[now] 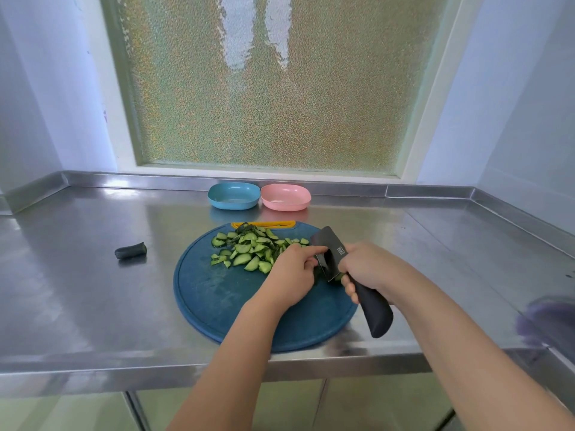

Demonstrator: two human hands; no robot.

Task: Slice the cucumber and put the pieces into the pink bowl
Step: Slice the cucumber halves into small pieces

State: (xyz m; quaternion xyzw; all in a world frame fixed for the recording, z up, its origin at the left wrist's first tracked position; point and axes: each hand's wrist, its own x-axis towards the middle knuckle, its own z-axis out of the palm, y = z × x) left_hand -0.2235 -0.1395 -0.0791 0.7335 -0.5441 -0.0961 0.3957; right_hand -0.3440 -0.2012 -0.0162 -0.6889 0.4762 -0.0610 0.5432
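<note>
Fingers (306, 262) of left hand (291, 276) curled on the last cucumber stub (316, 273), tight against the knife (326, 244) gripped in right hand (368, 269), slices (249, 248) heaped on the board (217, 303), pink bowl (285, 197) bare behind: likely a nicked fingertip, with so little stub left.

The left hand (292, 276) and right hand (368, 267) nearly meet (fingers (315, 251) curled).

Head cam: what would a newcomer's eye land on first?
Cucumber slices piled on the round blue cutting board, mid-counter; the right hand grips a black knife at the pile's right edge, left hand curled against the blade. Behind, the pink bowl sits empty beside a blue bowl; a dark cucumber end lies alone on the left.
</note>
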